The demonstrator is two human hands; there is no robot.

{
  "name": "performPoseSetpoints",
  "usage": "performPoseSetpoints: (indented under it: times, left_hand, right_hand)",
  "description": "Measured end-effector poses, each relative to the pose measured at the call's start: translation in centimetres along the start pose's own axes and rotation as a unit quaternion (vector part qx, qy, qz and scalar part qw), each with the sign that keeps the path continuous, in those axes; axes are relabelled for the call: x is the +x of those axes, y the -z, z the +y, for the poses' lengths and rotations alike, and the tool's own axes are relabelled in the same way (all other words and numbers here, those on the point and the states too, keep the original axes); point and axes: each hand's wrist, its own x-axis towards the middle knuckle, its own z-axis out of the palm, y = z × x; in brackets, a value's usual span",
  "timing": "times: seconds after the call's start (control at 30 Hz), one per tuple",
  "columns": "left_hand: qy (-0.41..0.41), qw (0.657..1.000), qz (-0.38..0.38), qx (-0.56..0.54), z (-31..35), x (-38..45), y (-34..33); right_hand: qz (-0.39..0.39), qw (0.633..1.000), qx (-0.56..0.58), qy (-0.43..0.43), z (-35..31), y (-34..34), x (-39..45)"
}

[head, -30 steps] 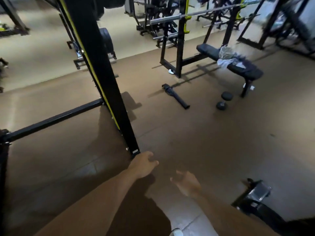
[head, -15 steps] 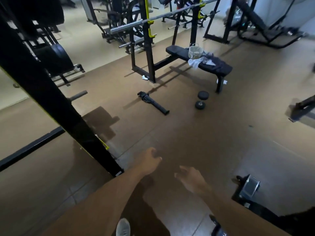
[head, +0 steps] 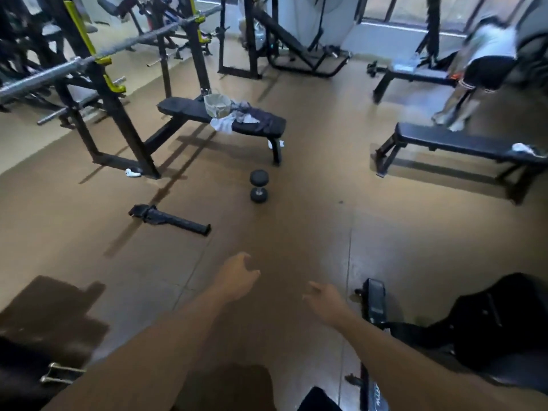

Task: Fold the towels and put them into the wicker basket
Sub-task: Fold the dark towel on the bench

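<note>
A pale wicker basket [head: 218, 105] stands on a black weight bench [head: 184, 109] at mid-distance. Beside it on the bench lie crumpled towels: a white one [head: 223, 125] hanging over the near edge, and grey and dark ones [head: 247, 110] behind it. My left hand [head: 235, 275] and my right hand [head: 324, 298] are stretched out in front of me over the brown floor, far short of the bench. Both have loosely curled fingers and hold nothing.
A dumbbell [head: 259, 185] and a black bar attachment [head: 169, 219] lie on the floor between me and the bench. A rack with a barbell [head: 89, 59] stands at left. Another bench [head: 462, 143] is at right, with a person [head: 486, 69] behind it. Dark equipment [head: 489, 327] sits at lower right.
The view has swung right and closer to the bench with the basket; the black rack post at left has left the frame. Both hands stay empty ahead of me.
</note>
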Motion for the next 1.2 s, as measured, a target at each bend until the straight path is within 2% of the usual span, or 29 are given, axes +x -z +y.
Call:
performPoseSetpoints:
  times: [0.27, 0.37, 0.5, 0.63, 0.93, 1.2]
  left_hand:
    - [-0.049, 0.997, -0.064, 0.006, 10.0, 10.1, -4.0]
    - [-0.059, 0.995, -0.075, 0.003, 15.3, 14.6, -5.9]
    - [-0.067, 0.997, -0.044, -0.02, 23.2, 20.1, -6.8]
    - [-0.086, 0.995, -0.049, 0.006, 29.4, 25.4, -7.6]
    - [-0.091, 0.992, -0.084, 0.036, 36.7, 39.3, -10.9]
    - [-0.102, 0.987, -0.118, 0.037, 44.9, 54.0, -10.8]
  right_hand:
    - [0.03, 0.997, 0.025, -0.067, 2.2, 6.1, 6.7]
    - [0.043, 0.996, 0.028, -0.077, 3.3, 11.4, 10.8]
    - [0.054, 0.997, 0.021, -0.06, 4.7, 19.4, 15.6]
    - [0.078, 0.994, 0.047, -0.064, 5.0, 26.3, 19.4]
    - [0.055, 0.992, 0.05, -0.099, 5.7, 34.8, 30.4]
    - [0.092, 0.984, 0.079, -0.129, 4.0, 43.8, 42.5]
